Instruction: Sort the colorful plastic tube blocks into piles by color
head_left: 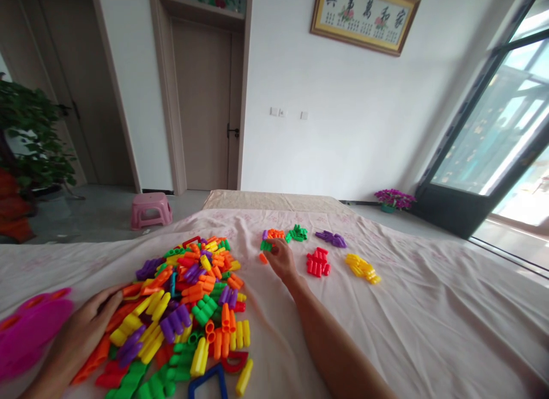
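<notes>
Five small groups of toy blocks lie on the cloth (pixel 429 330), apart from the big pile (pixel 189 307). Each group is mostly one color: orange blocks (pixel 275 234), green blocks (pixel 297 233), purple blocks (pixel 331 239), red blocks (pixel 318 263) and yellow blocks (pixel 362 268). The orange, green and purple ones sit farther back, with the red and yellow ones nearer. That part looks done, but it is only a little bit. Most of the blocks are in the big pile on the left, with all the colors mixed up, so I think a lot is left.

The right hand (pixel 282 258) is out past the pile, close to the orange group. Its thumb and finger are pinched on a green block (pixel 266 246). One orange piece (pixel 263 258) shows just under it, but I cannot tell if it is held too or lies on the cloth. A bit of purple (pixel 265 235) shows right beside the orange group.

The left hand (pixel 94 310) is at the left edge of the pile, with its fingers at some orange blocks. I cannot tell if it grips one. A bright pink plastic thing (pixel 40 324) lies just beside it. At the pile's near edge are a blue frame piece (pixel 219 376) and a loose yellow block (pixel 244 378).
</notes>
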`<state>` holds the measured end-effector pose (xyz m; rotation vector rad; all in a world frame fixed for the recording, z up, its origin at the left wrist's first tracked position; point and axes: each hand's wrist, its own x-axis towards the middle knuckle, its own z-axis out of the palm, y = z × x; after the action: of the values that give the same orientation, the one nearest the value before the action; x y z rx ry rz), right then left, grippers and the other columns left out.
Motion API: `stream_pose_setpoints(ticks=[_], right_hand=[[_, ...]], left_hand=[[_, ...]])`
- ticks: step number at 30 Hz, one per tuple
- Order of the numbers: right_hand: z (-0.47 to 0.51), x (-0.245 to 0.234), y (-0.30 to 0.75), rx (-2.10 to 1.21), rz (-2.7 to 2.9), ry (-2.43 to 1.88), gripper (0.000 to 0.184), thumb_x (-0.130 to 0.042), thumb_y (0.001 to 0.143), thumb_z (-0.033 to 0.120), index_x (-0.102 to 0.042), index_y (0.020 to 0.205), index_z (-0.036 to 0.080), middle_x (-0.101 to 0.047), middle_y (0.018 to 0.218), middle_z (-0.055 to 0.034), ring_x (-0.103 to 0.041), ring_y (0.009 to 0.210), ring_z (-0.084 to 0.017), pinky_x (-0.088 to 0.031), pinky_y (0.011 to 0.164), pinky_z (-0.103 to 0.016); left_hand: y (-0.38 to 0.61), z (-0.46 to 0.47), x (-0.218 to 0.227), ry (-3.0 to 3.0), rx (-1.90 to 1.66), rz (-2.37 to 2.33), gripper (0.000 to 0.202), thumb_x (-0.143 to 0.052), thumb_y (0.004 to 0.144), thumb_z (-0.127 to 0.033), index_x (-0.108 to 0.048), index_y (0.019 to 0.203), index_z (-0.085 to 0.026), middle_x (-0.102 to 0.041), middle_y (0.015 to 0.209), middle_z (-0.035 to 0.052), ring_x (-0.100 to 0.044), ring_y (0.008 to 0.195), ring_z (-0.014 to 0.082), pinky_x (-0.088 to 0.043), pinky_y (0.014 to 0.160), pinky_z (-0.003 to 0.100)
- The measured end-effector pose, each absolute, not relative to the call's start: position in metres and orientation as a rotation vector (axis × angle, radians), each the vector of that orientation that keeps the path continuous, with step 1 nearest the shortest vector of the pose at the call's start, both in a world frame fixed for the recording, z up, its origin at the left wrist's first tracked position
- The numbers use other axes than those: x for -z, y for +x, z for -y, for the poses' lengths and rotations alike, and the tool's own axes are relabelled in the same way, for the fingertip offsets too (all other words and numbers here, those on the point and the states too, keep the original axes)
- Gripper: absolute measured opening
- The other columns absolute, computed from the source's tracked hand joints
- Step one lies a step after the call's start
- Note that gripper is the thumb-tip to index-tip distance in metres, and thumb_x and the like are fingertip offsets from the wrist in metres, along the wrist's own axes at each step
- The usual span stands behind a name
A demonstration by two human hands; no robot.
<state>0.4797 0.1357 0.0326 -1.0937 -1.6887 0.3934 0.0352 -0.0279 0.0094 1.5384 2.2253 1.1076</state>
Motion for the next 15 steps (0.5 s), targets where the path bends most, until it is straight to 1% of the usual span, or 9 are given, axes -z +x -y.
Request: stream_pose_setpoints(ticks=[2,4,6,8,9,11,12,14,15], right_hand=[[-0.126,-0.037,0.473,-0.415,1.753,-0.971,0.034,-0.061,0.077,0.019,-0.07,0.109,0.018,-0.065,0.107,-0.0092,-0.063,0.08,-0.016,-0.056,0.072,-0.029],[-0.113,-0.045,0.46,-0.399,1.834,-0.858,0.035,-0.059,0.079,0.017,-0.067,0.114,0.019,-0.065,0.111,-0.0098,-0.064,0.083,-0.016,-0.056,0.073,-0.029],[-0.098,-0.053,0.446,-0.339,1.916,-0.762,0.037,-0.058,0.082,0.014,-0.065,0.118,0.021,-0.065,0.114,-0.01,-0.064,0.093,-0.018,-0.056,0.079,-0.03],[-0.084,-0.059,0.434,-0.26,2.007,-0.676,0.038,-0.056,0.086,0.012,-0.063,0.121,0.022,-0.066,0.117,-0.0099,-0.063,0.105,-0.019,-0.054,0.087,-0.032],[-0.077,-0.061,0.429,-0.22,2.058,-0.642,0.037,-0.055,0.088,0.012,-0.063,0.122,0.023,-0.066,0.119,-0.0097,-0.063,0.109,-0.019,-0.053,0.091,-0.033],[-0.065,-0.064,0.42,-0.143,2.166,-0.59,0.033,-0.053,0.093,0.014,-0.063,0.122,0.025,-0.067,0.121,-0.0093,-0.063,0.112,-0.019,-0.051,0.094,-0.034],[-0.06,-0.064,0.417,-0.106,2.221,-0.568,0.031,-0.051,0.095,0.015,-0.064,0.122,0.025,-0.068,0.121,-0.0091,-0.063,0.111,-0.019,-0.05,0.094,-0.034],[-0.052,-0.065,0.41,-0.042,2.311,-0.523,0.03,-0.049,0.097,0.017,-0.064,0.122,0.026,-0.068,0.123,-0.0088,-0.065,0.107,-0.019,-0.05,0.094,-0.033],[-0.049,-0.065,0.408,-0.015,2.344,-0.491,0.03,-0.048,0.098,0.017,-0.064,0.122,0.026,-0.069,0.124,-0.0085,-0.065,0.106,-0.019,-0.05,0.093,-0.033]], left_hand=[[0.037,0.03,-0.013,1.441,-1.137,-2.138,0.052,-0.041,0.09,-0.054,-0.066,0.12,-0.019,-0.073,0.124,0.0066,-0.066,0.116,0.0251,-0.05,0.104,0.034],[0.042,0.034,-0.022,1.429,-1.199,-2.141,0.051,-0.043,0.09,-0.053,-0.065,0.121,-0.018,-0.07,0.128,0.0086,-0.062,0.121,0.0262,-0.044,0.11,0.038],[0.053,0.039,-0.035,1.568,-1.281,-2.216,0.048,-0.048,0.088,-0.051,-0.067,0.117,-0.018,-0.07,0.126,0.01,-0.061,0.122,0.0274,-0.041,0.113,0.04],[0.073,0.044,-0.052,1.751,-1.382,-2.209,0.045,-0.053,0.085,-0.051,-0.07,0.109,-0.017,-0.072,0.119,0.0105,-0.063,0.117,0.0273,-0.042,0.111,0.039],[0.086,0.046,-0.06,1.767,-1.43,-2.176,0.044,-0.053,0.086,-0.052,-0.07,0.107,-0.018,-0.072,0.117,0.0098,-0.064,0.114,0.0263,-0.045,0.107,0.037],[0.116,0.049,-0.076,1.663,-1.478,-2.074,0.046,-0.052,0.086,-0.056,-0.071,0.108,-0.02,-0.074,0.111,0.0086,-0.069,0.098,0.0235,-0.055,0.088,0.032],[0.131,0.049,-0.082,1.622,-1.458,-1.998,0.049,-0.054,0.085,-0.058,-0.07,0.111,-0.02,-0.075,0.108,0.0091,-0.071,0.091,0.0227,-0.057,0.079,0.03],[0.158,0.049,-0.088,1.598,-1.406,-1.828,0.054,-0.057,0.084,-0.058,-0.068,0.118,-0.018,-0.076,0.099,0.0097,-0.072,0.084,0.022,-0.057,0.069,0.028],[0.169,0.048,-0.089,1.578,-1.346,-1.737,0.058,-0.057,0.083,-0.059,-0.066,0.124,-0.017,-0.076,0.089,0.0086,-0.072,0.073,0.021,-0.057,0.06,0.028]])
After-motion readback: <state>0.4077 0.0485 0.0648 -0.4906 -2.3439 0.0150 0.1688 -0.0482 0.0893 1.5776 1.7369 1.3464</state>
